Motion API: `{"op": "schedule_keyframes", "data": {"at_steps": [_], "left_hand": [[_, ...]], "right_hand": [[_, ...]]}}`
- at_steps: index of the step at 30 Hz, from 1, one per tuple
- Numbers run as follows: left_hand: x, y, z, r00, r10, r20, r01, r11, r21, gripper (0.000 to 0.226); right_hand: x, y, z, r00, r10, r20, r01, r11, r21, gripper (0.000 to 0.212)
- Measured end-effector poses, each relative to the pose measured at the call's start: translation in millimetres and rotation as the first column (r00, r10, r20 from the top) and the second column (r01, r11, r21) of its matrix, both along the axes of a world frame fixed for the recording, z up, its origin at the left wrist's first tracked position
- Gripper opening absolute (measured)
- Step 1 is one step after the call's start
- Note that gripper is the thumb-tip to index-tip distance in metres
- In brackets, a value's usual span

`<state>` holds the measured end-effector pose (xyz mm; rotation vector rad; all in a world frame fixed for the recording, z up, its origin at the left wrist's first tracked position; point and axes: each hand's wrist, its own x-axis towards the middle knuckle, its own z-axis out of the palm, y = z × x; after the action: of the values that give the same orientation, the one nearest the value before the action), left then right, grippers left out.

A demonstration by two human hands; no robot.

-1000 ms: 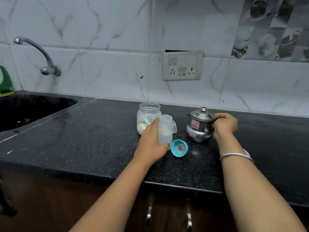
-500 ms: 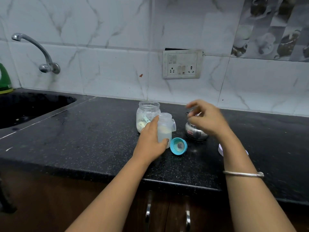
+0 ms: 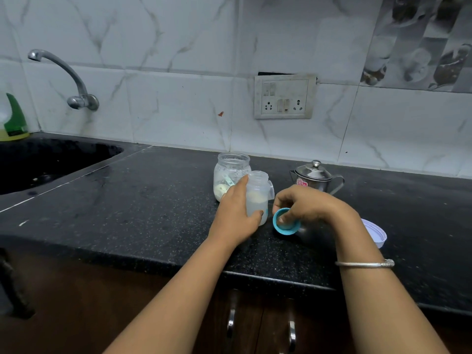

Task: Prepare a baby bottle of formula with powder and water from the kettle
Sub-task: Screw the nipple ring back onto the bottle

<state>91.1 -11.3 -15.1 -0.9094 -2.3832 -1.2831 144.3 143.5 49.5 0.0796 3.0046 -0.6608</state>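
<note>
An open, clear baby bottle point(image 3: 258, 195) stands on the black counter point(image 3: 153, 200), holding cloudy liquid with pale powder on top. My left hand point(image 3: 236, 215) is wrapped around it from the left. Right of the bottle, my right hand point(image 3: 306, 206) pinches the teal bottle cap ring point(image 3: 284, 224), tilted just above the counter. Behind the bottle stands an open powder jar point(image 3: 231, 175) with a scoop inside. The small steel kettle point(image 3: 315, 178), lid on, sits behind my right hand.
A white jar lid point(image 3: 375, 232) lies on the counter right of my right wrist. A black sink point(image 3: 46, 162) with a tap point(image 3: 63, 77) lies at the left, a green bottle point(image 3: 14, 118) beside it. A wall socket plate point(image 3: 284, 97) hangs above the kettle.
My right hand let go of the kettle handle, swung left and down, and took hold of the teal cap ring. My left hand stayed on the bottle.
</note>
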Motion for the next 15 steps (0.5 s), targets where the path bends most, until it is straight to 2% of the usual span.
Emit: {"op": "schedule_keyframes", "data": {"at_steps": [2, 4, 6, 8, 10, 12, 15], "left_hand": [[0, 0, 0, 1.0, 0.0, -0.005, 0.0, 1.0, 0.001, 0.08], [-1, 0, 0, 1.0, -0.001, 0.004, 0.001, 1.0, 0.01, 0.08], [-1, 0, -1, 1.0, -0.005, 0.009, 0.005, 1.0, 0.014, 0.08], [0, 1, -1, 1.0, -0.015, 0.008, 0.015, 1.0, 0.015, 0.08], [-1, 0, -1, 1.0, -0.02, 0.007, 0.02, 1.0, 0.024, 0.08], [-1, 0, -1, 1.0, -0.016, 0.005, 0.016, 1.0, 0.027, 0.08], [-1, 1, 0, 1.0, -0.01, -0.006, 0.01, 1.0, 0.022, 0.079]], "right_hand": [[-2, 2, 0, 1.0, -0.009, -0.002, 0.009, 1.0, 0.001, 0.009], [-2, 3, 1, 0.997, -0.062, -0.051, 0.057, 0.993, -0.1, 0.01], [-1, 6, 6, 0.973, -0.182, -0.144, 0.141, 0.956, -0.257, 0.012], [-2, 6, 13, 0.905, -0.297, -0.306, 0.185, 0.92, -0.346, 0.019], [-8, 3, 18, 0.814, -0.317, -0.486, 0.186, 0.936, -0.298, 0.026], [-14, -6, 19, 0.774, -0.241, -0.585, 0.137, 0.967, -0.216, 0.034], [-24, -19, 9, 0.718, -0.21, -0.664, 0.007, 0.956, -0.295, 0.032]]}}
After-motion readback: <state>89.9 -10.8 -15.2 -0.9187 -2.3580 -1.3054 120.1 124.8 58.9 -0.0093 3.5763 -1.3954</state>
